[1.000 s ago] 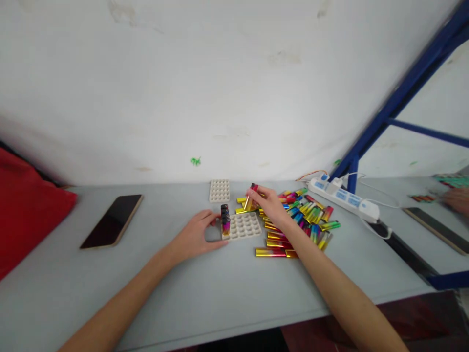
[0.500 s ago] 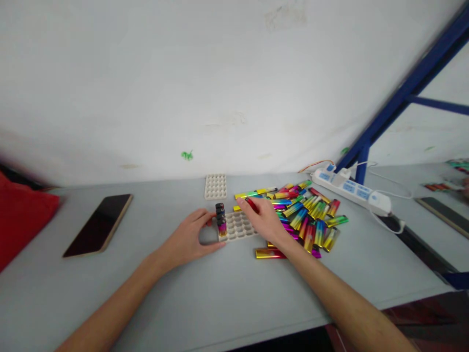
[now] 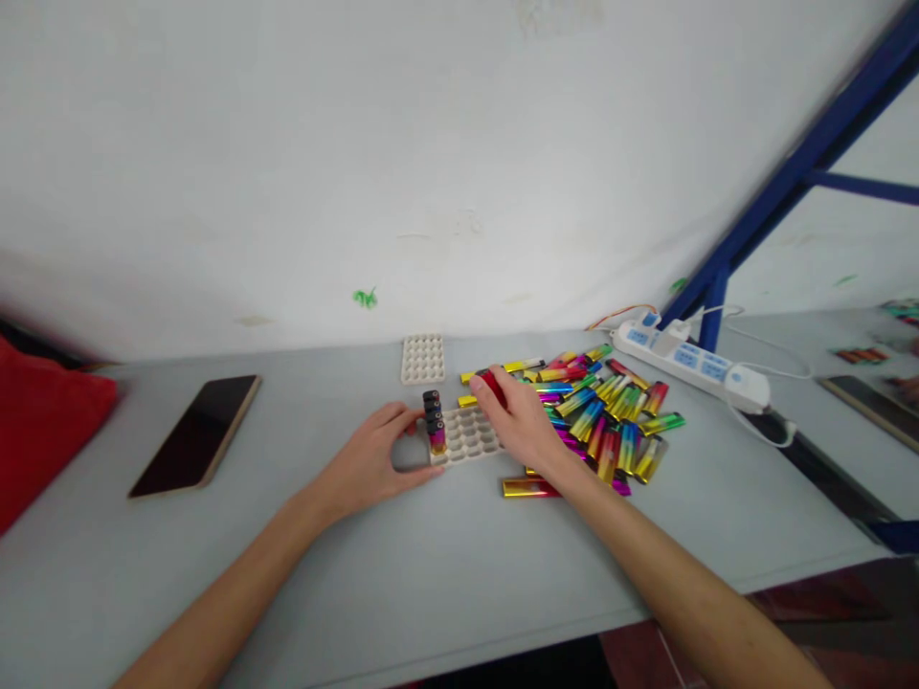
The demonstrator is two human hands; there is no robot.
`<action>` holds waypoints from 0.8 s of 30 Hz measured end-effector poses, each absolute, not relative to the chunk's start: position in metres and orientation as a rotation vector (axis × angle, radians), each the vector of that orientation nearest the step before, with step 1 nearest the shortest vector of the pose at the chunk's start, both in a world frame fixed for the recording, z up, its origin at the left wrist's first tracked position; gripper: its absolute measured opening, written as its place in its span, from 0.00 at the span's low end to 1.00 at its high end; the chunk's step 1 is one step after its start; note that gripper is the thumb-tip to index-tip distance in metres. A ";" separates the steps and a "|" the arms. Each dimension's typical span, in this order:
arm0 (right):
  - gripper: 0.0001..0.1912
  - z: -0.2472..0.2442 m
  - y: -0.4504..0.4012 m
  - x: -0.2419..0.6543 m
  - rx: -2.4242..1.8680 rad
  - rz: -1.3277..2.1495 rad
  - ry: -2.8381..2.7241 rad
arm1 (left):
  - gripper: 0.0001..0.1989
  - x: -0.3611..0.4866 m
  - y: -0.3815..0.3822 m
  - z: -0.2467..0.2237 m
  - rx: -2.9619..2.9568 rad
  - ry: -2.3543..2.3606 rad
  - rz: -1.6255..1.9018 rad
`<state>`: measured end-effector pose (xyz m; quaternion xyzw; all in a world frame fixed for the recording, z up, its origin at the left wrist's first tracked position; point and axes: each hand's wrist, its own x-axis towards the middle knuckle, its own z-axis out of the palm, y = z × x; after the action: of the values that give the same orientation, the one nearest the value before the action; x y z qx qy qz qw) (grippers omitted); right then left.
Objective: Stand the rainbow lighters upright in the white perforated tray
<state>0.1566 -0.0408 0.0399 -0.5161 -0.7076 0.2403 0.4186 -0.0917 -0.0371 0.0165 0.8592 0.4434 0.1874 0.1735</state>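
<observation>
A pale tray with rows of round wells lies on the table before me. Several lighters with black tops stand upright in a row along its left end. My left hand braces that end, thumb at the near corner and forefinger by the far one. Above the tray's right part, my right hand pinches a red lighter, whose lower end is hidden by the fingers. Beside and partly behind the right hand spreads a pile of shiny multicoloured lighters.
A second pale tray lies near the wall. To the left are a phone and a red cloth-like item. A white power strip with cables lies beyond the pile, near a blue metal frame. Another person's hand shows at the far right.
My right hand has tilted the red lighter, so more of its body shows above the tray. The left hand keeps its place at the tray's end. The whole view has shifted slightly.
</observation>
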 end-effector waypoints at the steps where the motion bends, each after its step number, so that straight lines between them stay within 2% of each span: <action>1: 0.19 0.043 -0.042 0.158 -1.253 0.564 -1.833 | 0.26 -0.092 -0.037 0.017 2.436 1.258 0.533; 7: 0.23 0.051 -0.053 0.160 -1.134 0.242 -2.207 | 0.27 -0.091 -0.040 0.018 2.437 1.249 0.544; 10: 0.23 0.048 -0.057 0.156 -1.217 0.285 -2.255 | 0.26 -0.091 -0.041 0.019 2.433 1.236 0.556; 16: 0.14 0.042 -0.057 0.150 -1.095 0.374 -2.409 | 0.25 -0.090 -0.042 0.017 2.433 1.230 0.579; 24: 0.16 0.036 -0.059 0.145 -1.025 0.228 -2.526 | 0.22 -0.093 -0.041 0.012 2.451 1.223 0.586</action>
<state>0.1451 -0.0594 0.0360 -0.3670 -0.9044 0.0815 0.2018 -0.0931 -0.0407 0.0122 0.8623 0.4303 0.2063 0.1696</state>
